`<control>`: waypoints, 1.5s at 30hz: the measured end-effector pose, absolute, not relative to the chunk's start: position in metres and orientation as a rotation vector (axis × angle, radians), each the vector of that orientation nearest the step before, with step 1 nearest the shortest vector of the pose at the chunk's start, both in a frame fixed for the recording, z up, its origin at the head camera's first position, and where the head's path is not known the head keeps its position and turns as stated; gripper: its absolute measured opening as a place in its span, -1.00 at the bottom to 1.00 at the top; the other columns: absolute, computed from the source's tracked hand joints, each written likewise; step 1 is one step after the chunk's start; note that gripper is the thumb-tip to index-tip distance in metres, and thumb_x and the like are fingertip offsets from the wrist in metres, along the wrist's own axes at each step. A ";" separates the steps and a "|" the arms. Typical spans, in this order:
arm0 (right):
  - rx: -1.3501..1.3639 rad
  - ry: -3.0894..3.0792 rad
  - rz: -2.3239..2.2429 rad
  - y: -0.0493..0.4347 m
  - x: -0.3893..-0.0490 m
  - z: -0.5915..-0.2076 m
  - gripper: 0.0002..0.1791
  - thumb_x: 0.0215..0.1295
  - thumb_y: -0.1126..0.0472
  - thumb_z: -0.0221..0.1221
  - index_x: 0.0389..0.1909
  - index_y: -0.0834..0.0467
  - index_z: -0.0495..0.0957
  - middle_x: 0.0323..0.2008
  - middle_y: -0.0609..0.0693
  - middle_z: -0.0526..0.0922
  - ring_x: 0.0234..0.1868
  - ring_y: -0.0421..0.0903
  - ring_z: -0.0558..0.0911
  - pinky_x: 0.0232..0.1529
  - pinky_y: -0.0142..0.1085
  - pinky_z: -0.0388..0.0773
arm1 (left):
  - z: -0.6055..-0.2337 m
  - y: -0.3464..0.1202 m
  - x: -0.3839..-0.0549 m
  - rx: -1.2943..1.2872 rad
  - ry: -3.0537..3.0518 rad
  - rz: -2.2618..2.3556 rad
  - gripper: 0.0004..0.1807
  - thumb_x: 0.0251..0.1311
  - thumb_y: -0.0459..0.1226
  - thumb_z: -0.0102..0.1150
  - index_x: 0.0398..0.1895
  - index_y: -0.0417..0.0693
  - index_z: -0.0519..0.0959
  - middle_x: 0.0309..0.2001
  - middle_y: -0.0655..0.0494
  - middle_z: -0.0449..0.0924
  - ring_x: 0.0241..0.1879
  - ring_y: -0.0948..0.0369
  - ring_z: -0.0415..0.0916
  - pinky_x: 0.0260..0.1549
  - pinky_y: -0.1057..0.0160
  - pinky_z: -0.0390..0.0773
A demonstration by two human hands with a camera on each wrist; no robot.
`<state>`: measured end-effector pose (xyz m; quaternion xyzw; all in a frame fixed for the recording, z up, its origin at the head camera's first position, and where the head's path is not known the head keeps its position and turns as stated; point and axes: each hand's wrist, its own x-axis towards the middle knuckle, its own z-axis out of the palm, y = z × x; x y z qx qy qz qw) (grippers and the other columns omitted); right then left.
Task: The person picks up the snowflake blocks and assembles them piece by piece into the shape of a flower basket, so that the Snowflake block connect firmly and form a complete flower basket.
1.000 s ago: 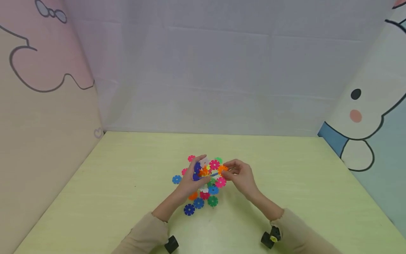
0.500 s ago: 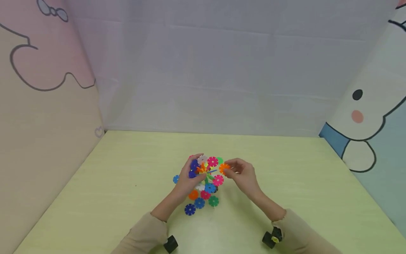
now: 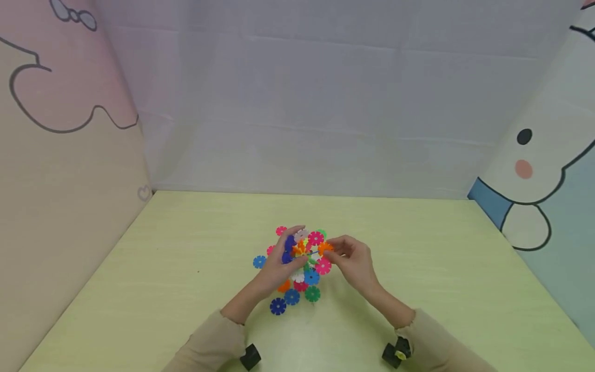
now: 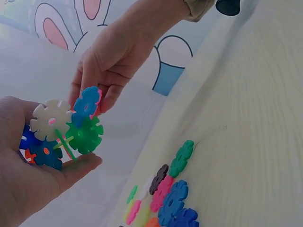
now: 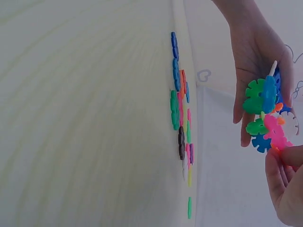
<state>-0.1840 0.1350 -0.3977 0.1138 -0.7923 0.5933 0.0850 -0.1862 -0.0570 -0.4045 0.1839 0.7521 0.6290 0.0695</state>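
Note:
My left hand (image 3: 275,266) grips a cluster of joined plastic snowflake discs (image 3: 301,249) above the table, thumb on the near side. Its pieces include a white disc (image 4: 51,120), a green disc (image 4: 87,135) and a pink disc (image 5: 275,131). Between thumb and fingers, my right hand (image 3: 357,262) pinches an orange snowflake disc (image 3: 325,249) at the cluster's right side. A thin blue disc, seen edge-on, points toward the orange one. Whether the orange disc is slotted into the cluster, I cannot tell. In the left wrist view, a blue disc (image 4: 86,105) partly covers the right fingertips.
Several loose snowflake discs lie on the table under and in front of the hands, among them a dark blue disc (image 3: 278,306), a green disc (image 3: 312,294) and a light blue disc (image 3: 259,262). Cloth backdrop and printed side panels border the pale table (image 3: 418,248).
The orange disc was by the cluster, shifted slightly right of it half a second ago, and is now back close against it. The cluster has tilted and moved slightly right with my left hand.

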 end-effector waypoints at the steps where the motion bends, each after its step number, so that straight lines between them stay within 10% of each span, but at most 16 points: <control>1: 0.350 -2.349 1.770 0.135 -0.184 -0.398 -0.81 0.05 0.42 0.24 -0.26 0.35 0.56 -0.41 0.17 0.62 -0.46 -0.07 0.59 -0.40 -0.43 0.57 | -0.403 -0.057 -0.186 0.575 2.268 1.872 -0.36 0.20 -0.22 0.09 0.31 0.32 0.09 0.36 0.20 -0.02 0.36 -0.02 -0.12 0.08 -0.34 0.12; 35: 0.231 -2.345 1.835 0.141 -0.186 -0.392 -0.86 0.10 0.42 0.20 -0.30 0.38 0.60 -0.40 0.22 0.65 -0.48 -0.14 0.63 -0.42 -0.40 0.59 | -0.373 -0.039 -0.175 0.587 2.307 1.880 -0.38 0.12 -0.49 0.08 0.26 -0.01 0.19 0.31 -0.05 0.12 0.28 -0.08 0.07 0.14 -0.18 0.19; 45: 0.542 -2.534 1.733 0.148 -0.199 -0.391 -0.61 0.16 0.30 0.18 0.02 0.28 0.40 -0.23 0.18 0.53 -0.38 -0.03 0.62 -0.43 -0.34 0.60 | -0.395 -0.050 -0.195 0.666 2.274 1.758 -0.30 0.13 -0.36 0.15 0.31 0.26 0.14 0.35 0.11 0.06 0.34 -0.02 -0.05 0.10 -0.27 0.17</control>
